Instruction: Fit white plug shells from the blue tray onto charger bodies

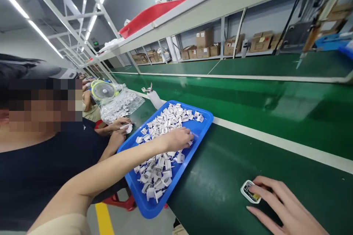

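Observation:
My left hand (178, 138) reaches into a blue tray (205, 123) full of several small white plastic plug parts (162, 147). Its fingers are curled down among the parts, and what they grip is hidden. My right hand (278, 203) rests on the green belt at lower right. The fingers are spread, and the fingertips touch a small white casing with a yellow inside (250, 191).
A co-worker in a dark shirt (35, 161) sits close on my left, hands (120, 128) holding a white part. A clear bag of white parts (118, 104), a small fan (103, 90) and a white bottle (153, 97) lie beyond the tray. Cardboard boxes (205, 44) stand across the green conveyor (275, 110).

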`<state>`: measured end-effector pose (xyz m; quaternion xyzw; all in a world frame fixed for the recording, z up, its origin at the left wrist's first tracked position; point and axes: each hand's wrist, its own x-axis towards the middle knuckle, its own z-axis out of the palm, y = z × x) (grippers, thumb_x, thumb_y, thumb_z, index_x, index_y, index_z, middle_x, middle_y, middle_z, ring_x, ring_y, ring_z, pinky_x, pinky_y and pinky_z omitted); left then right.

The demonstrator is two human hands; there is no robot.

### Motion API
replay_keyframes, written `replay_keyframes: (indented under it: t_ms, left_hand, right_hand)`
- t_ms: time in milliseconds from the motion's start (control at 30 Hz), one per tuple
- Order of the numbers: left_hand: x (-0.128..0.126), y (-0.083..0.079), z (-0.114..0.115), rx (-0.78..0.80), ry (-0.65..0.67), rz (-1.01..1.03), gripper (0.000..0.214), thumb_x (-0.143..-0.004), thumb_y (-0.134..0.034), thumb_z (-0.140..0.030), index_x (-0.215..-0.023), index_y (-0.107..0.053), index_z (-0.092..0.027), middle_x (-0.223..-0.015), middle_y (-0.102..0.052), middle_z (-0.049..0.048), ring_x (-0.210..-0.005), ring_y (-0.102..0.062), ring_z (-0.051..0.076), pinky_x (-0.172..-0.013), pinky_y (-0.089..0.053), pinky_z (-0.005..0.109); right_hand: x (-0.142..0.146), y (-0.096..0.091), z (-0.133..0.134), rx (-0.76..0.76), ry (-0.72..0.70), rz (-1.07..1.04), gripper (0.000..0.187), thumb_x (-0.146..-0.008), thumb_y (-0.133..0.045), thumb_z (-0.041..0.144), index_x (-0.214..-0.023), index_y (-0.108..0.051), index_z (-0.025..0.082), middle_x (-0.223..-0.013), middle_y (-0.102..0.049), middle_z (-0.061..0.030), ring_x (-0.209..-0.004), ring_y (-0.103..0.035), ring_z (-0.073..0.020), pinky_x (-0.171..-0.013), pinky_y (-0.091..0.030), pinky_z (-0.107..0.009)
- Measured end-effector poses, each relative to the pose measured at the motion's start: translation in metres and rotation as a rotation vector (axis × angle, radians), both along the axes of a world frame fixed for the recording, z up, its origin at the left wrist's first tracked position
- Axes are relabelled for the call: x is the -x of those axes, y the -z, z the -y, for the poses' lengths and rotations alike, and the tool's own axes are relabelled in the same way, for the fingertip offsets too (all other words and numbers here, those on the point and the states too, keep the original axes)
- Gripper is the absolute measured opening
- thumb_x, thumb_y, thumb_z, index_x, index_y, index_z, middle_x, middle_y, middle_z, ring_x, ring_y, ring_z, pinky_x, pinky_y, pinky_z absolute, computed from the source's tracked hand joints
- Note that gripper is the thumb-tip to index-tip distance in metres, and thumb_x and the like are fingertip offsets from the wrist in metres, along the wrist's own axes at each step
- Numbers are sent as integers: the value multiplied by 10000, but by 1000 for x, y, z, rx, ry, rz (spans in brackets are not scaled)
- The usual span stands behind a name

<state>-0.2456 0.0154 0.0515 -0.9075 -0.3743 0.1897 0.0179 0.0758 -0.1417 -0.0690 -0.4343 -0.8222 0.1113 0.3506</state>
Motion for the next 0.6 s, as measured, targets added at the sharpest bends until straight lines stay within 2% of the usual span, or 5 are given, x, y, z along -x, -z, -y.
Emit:
replay_keyframes:
  t_ms: [133,333,467,533,600]
  left_hand:
    - [1,3,2,18,-26,39,173,-967,-638,-253,-1074,-676,-122,-1072,-694,127,-990,-705,266,-867,-554,344]
    - [-31,-40,17,-4,-46,272,209,-973,-661,-332,-1070,-669,-148,-1103,-691,110,-1047,-676,263,-862,-528,335]
    - [-92,-29,45,500,-209,735,277,-901,-746,-414,-984,-690,-156,-941,-725,50,-901,-689,200,-748,-507,265]
    - [-119,-12,64,765,-287,855,291,-881,-756,-429,-976,-693,-161,-874,-733,31,-826,-689,182,-687,-491,250]
    - [-133,1,83,862,-300,914,305,-871,-758,-443,-975,-687,-164,-863,-734,30,-822,-688,185,-696,-494,259]
  right_hand:
    - [4,-17,0,-75,-21,11,277,-1143,-344,338,-1225,-601,273,-1183,-591,-57,-993,-669,-221,-774,-629,-263]
    - [9,-29,2,-141,111,-28,309,-1168,-343,448,-1288,-525,229,-1209,-560,-97,-1041,-622,-251,-765,-592,-327]
    - [4,-33,8,-137,180,-171,349,-1143,-452,434,-1429,-466,234,-1308,-491,-127,-1132,-579,-286,-924,-567,-408]
    - [1,-35,12,-112,104,-231,293,-1137,-489,373,-1408,-505,264,-1282,-508,-102,-1111,-581,-265,-925,-547,-382]
    - [0,-36,15,-49,17,-326,214,-1124,-522,307,-1332,-565,283,-1173,-565,-63,-1011,-598,-229,-858,-525,-339]
